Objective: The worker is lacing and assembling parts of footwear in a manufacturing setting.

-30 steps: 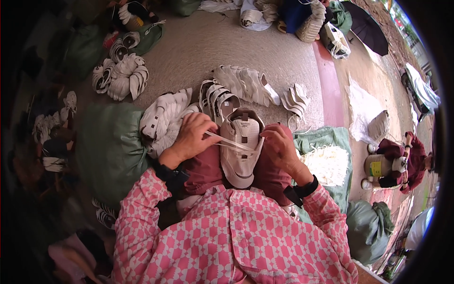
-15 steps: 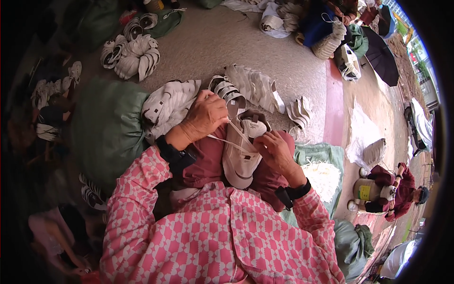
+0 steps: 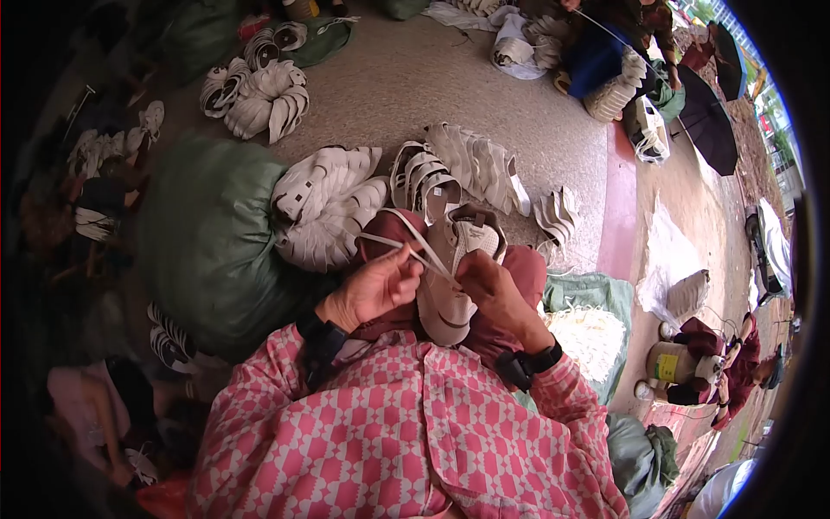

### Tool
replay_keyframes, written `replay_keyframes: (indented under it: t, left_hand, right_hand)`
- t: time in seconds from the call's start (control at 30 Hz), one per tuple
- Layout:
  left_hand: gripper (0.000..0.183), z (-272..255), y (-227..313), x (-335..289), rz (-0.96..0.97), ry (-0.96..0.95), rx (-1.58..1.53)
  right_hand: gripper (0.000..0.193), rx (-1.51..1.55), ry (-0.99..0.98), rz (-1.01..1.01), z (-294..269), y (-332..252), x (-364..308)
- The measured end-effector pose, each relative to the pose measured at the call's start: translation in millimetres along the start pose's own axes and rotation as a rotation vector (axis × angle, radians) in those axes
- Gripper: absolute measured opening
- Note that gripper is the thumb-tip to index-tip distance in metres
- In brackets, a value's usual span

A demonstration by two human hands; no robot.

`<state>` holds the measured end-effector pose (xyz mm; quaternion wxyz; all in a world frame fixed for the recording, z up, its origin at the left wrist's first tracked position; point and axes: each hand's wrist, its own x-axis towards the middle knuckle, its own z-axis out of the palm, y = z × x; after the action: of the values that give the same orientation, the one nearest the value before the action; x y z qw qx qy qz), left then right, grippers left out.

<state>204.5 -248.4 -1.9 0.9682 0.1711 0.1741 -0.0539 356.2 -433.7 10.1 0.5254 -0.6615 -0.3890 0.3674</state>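
Note:
A white sneaker [image 3: 443, 318] rests between my maroon-trousered knees, its toe toward me and its brown-lined opening away. Over its left side a flat white shoelace [image 3: 413, 228] crosses itself in a loose loop. My left hand [image 3: 376, 290], left of the shoe, pinches part of the lace between thumb and fingers. Above the lace holes, my right hand [image 3: 500, 292] is closed on the lace with its fingertips, hiding part of the shoe's right side. Just beyond the shoe lie stacked shoe uppers [image 3: 424, 177] with dark linings.
On the left a bulging green sack [image 3: 203, 246] stands beside a pile of white uppers [image 3: 327, 208]. More uppers [image 3: 478, 166] lie in a row ahead. White laces [image 3: 588, 342] are heaped on green sacking [image 3: 609, 290] at the right. Another person [image 3: 739, 372] sits farther right.
My left hand has come down toward me from beside the shoe's opening, and the lace now forms a crossing loop. My right hand has shifted slightly down and left, still pinching the lace.

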Motion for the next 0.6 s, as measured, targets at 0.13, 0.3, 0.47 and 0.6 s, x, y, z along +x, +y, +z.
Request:
replay_keyframes:
  t: [0.13, 0.3, 0.47, 0.6]
  left_hand:
    - [0.021, -26.9, 28.6, 8.2, 0.18, -0.055, -0.14]
    - [0.017, -76.1, 85.1, -42.1, 0.424, 0.084, -0.154]
    - [0.012, -115.5, 125.6, -115.1, 0.814, 0.625, -0.062]
    - [0.016, -157.8, 161.3, -171.4, 0.978, 0.64, -0.207]
  right_hand:
    - [0.016, 0.661, -0.1, 0.315, -39.5, -6.6, -20.1]
    - [0.013, 0.877, 0.324, -0.169, -124.3, 3.4, -84.9]
    - [0.01, 1.103, 0.631, -0.515, -198.9, 38.9, -183.3]
    - [0.01, 0.907, 1.422, -0.187, -207.3, 85.7, -243.7]
